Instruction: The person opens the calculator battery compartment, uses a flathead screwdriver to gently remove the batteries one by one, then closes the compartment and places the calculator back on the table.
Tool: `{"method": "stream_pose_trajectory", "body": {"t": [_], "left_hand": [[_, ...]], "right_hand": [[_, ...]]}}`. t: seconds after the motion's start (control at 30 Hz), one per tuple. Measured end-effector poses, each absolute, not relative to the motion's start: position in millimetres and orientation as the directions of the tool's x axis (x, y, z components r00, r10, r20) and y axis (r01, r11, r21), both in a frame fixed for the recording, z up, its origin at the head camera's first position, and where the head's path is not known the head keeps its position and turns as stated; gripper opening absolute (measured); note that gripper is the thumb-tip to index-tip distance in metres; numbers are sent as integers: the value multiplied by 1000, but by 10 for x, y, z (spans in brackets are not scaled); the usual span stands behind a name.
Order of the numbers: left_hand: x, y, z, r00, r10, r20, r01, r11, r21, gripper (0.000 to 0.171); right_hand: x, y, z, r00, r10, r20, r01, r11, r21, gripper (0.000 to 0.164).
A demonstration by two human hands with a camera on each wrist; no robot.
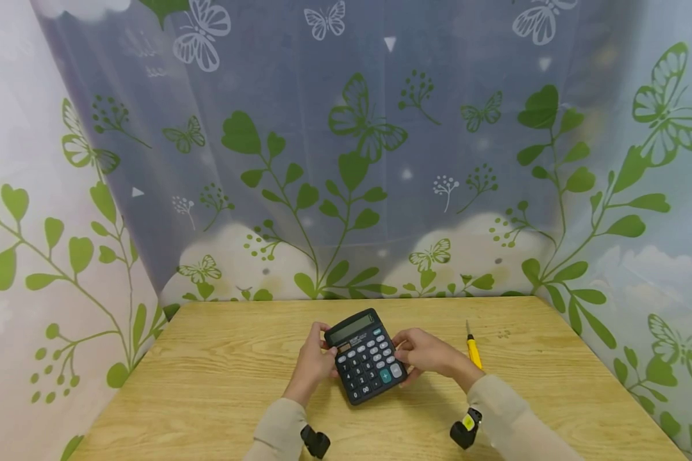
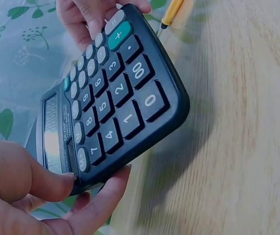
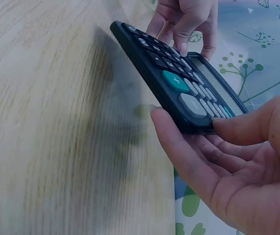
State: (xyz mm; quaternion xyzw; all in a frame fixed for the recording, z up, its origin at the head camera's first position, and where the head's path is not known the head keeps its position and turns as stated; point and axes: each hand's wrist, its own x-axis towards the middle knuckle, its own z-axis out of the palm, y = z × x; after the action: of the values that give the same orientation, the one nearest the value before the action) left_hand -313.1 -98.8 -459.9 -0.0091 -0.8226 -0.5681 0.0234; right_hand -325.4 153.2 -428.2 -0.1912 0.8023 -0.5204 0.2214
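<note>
Nearest the camera, two beige sleeves, one per arm. Behind everything, largest by far: one printed backdrop with green leaves and butterflies. Next in size, one pale wooden table. Held tilted over its middle, with a shadow on the wood: one black calculator, keys up; whether any corner touches the wood, cannot tell. Long axis slanting from near right to far left, display end pointing away from the person and leaning left. On that calculator, two hands, each in a narrow pinch: left hand at the left edge beside the display, thumb on the face, fingers behind; right hand at the right edge near the lower corner, thumb on top, fingers underneath. Beyond the right wrist, one yellow-handled screwdriver, thin tip pointing away. Smallest, two black wrist cameras, one at each cuff.
</note>
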Motion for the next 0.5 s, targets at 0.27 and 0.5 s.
{"method": "stream_pose_trajectory", "body": {"t": [0.27, 0.5], "left_hand": [[-3132, -992, -4639, -999, 35, 41, 51, 336, 940, 33], [-3141, -974, -4655, -999, 32, 35, 43, 322, 946, 34]], "right_hand": [[-3262, 1546, -4206, -796, -584, -156, -105, 388, -916, 26], [-3254, 1521, -4106, -808, -569, -151, -131, 423, -897, 23]]}}
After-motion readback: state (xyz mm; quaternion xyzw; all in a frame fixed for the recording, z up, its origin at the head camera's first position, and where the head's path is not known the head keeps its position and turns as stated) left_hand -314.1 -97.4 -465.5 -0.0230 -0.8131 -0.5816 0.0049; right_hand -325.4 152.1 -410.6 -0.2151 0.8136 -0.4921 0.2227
